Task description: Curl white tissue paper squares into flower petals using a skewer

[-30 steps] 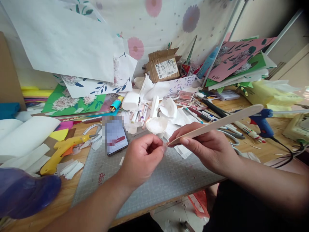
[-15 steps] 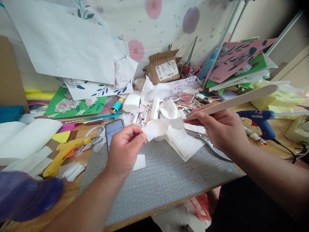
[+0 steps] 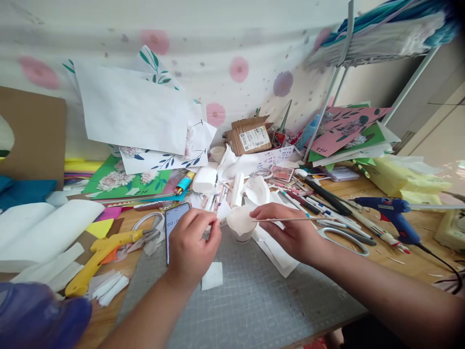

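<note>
My left hand (image 3: 194,245) is closed in a pinch on a small piece of white paper (image 3: 224,212), only partly visible beside the cup. In my right hand (image 3: 290,232) is a flat wooden craft stick (image 3: 301,219), seen nearly edge-on, its tip hidden by the fingers at the cup's rim. Between the hands a pale paper cup (image 3: 241,231) stands on the grey cutting mat (image 3: 247,295), its mouth partly covered by whitish paper. A white paper square (image 3: 212,276) lies on the mat nearer to me.
To the left are a phone (image 3: 172,220) with a timer and a yellow glue gun (image 3: 98,257). Scissors (image 3: 343,241) lie beyond my right wrist, with pens and a blue glue gun (image 3: 388,211) further right. A cardboard box (image 3: 250,135) stands behind.
My right hand has lowered the craft stick from a raised slant to level at the cup. My left hand has stayed beside the cup with the paper. The view has tilted upward.
</note>
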{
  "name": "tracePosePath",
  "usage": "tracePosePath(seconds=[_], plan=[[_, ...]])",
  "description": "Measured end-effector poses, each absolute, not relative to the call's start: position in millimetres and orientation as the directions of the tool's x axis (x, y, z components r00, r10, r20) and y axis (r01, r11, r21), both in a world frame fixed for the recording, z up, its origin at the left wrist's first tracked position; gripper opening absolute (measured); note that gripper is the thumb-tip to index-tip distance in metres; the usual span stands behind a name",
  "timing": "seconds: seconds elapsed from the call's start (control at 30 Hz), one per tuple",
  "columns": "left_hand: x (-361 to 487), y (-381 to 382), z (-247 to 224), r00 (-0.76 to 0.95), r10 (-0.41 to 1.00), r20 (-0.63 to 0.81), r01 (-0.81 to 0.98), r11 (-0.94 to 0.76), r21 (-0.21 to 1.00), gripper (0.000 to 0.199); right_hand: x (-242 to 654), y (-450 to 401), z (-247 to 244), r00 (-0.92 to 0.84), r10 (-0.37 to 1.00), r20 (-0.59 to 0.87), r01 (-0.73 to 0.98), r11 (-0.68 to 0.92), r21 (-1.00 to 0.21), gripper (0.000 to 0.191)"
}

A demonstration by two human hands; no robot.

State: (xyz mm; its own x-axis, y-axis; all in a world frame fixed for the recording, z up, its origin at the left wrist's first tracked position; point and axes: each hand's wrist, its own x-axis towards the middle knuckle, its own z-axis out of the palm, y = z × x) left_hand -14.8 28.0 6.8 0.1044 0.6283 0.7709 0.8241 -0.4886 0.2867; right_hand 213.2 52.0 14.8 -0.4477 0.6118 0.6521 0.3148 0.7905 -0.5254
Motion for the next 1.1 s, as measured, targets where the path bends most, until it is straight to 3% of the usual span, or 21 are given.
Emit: tracePosePath(seconds=[0.2, 0.33, 0.5, 0.63, 0.73, 0.83, 0.97, 1.1], plan=[[-13, 38, 9, 0.139, 0.584, 0.8, 0.874, -0.451, 0.178, 0.014, 229, 41, 16, -0.341, 0.663, 0.666, 0.322, 0.748, -0.58, 0.011], [-2, 35, 8, 0.229, 0.628, 0.744, 0.87, -0.475, 0.133, 0.02, 241, 33, 18, -0.301, 0.693, 0.655, 0.36, 0.719, -0.594, 0.011], [1, 26, 5, 0.295, 0.703, 0.647, 0.812, -0.541, 0.218, 0.035, 255, 25, 20, -0.298, 0.696, 0.653, 0.391, 0.713, -0.581, 0.011], [-27, 32, 21, 0.154, 0.692, 0.706, 0.82, -0.488, 0.299, 0.025, 267, 21, 22, -0.28, 0.716, 0.639, 0.425, 0.69, -0.587, 0.015], [-59, 43, 36, -0.09, 0.71, 0.699, 0.876, -0.277, 0.394, 0.018, 278, 17, 25, -0.29, 0.737, 0.61, 0.455, 0.667, -0.59, 0.016], [-75, 46, 42, -0.1, 0.746, 0.659, 0.884, -0.237, 0.402, 0.013, 290, 13, 27, -0.305, 0.758, 0.577, 0.484, 0.645, -0.591, 0.018], [-43, 22, 32, -0.042, 0.64, 0.767, 0.881, -0.338, 0.331, 0.01, 302, 12, 16, -0.413, 0.769, 0.489, 0.471, 0.639, -0.607, 0.015], [15, -9, 11, 0.286, 0.324, 0.902, 0.655, -0.753, 0.063, 0.01, 301, 12, -11, -0.556, 0.729, 0.4, 0.49, 0.676, -0.55, 0.013]])
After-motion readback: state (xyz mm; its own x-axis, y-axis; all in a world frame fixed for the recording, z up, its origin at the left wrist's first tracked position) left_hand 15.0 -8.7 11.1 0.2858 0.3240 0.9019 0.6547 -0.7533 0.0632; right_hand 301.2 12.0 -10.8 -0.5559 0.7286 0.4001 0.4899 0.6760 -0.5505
